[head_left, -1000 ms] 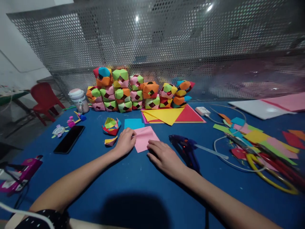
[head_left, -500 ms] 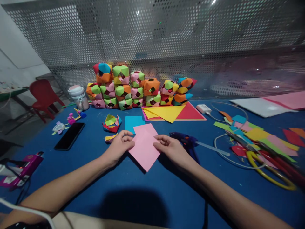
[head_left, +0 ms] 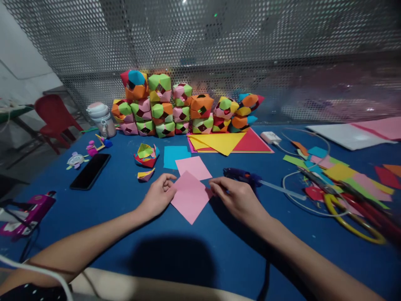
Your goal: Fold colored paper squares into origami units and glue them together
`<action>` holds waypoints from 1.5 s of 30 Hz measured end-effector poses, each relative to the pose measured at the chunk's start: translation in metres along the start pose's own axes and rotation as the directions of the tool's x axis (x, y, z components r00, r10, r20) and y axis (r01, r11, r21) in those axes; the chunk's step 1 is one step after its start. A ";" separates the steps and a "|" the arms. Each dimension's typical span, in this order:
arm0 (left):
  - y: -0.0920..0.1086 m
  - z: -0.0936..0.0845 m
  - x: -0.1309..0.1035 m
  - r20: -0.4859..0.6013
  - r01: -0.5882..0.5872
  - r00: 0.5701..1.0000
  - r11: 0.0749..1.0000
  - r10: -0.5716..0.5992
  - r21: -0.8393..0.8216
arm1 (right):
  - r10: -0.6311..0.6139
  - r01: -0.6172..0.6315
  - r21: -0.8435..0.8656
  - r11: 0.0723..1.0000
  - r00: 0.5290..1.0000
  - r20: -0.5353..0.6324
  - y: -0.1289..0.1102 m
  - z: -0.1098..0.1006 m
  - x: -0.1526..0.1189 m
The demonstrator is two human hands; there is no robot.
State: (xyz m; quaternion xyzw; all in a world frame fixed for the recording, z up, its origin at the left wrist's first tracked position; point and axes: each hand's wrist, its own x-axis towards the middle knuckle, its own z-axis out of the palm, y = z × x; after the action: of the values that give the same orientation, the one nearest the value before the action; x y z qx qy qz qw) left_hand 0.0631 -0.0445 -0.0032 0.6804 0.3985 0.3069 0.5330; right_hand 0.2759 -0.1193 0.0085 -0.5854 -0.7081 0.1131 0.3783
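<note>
A pink paper square (head_left: 191,200) lies turned cornerwise in front of me. My left hand (head_left: 159,195) pinches its left corner with thumb and fingers, the other fingers curled. At the right corner, my right hand (head_left: 234,195) has thumb and forefinger closed on the paper. Just behind is a second pink sheet (head_left: 196,167), partly covered by the first, and a blue square (head_left: 175,156) lies beyond it. Left of these sit a small folded strip (head_left: 145,174) in yellow and pink and a partly assembled multicoloured origami piece (head_left: 146,155).
A dark blue glue gun (head_left: 240,175) with a glue stick lies beyond my right hand. Stacked paper modules (head_left: 163,110) stand along the perforated screen. Scissors with yellow handles (head_left: 351,223), paper scraps (head_left: 341,171) and a white cable fill the right. A phone (head_left: 90,171) lies left.
The front pink square has come apart from the second pink sheet, which now shows more behind it. Both hands stay at its side corners. The view has shifted slightly.
</note>
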 end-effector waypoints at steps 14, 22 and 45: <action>0.003 -0.002 -0.009 0.185 -0.314 0.949 0.793 0.254 0.521 | -0.116 0.110 0.068 0.992 0.988 0.097 0.002 0.023 -0.005; 0.004 -0.018 0.004 0.401 -0.447 0.881 0.723 0.253 0.527 | -0.450 0.470 -0.050 0.881 0.867 0.213 0.007 0.025 -0.017; 0.005 -0.032 0.016 0.519 -0.496 0.828 0.707 0.210 0.505 | -0.503 0.571 -0.221 0.791 0.812 0.295 -0.007 0.025 -0.035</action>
State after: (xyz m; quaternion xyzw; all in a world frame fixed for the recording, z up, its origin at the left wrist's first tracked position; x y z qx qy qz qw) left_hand 0.0450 -0.0162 0.0094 0.9310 0.2092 0.1014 0.2813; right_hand 0.2555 -0.1466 -0.0186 -0.3925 -0.8918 -0.0442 0.2205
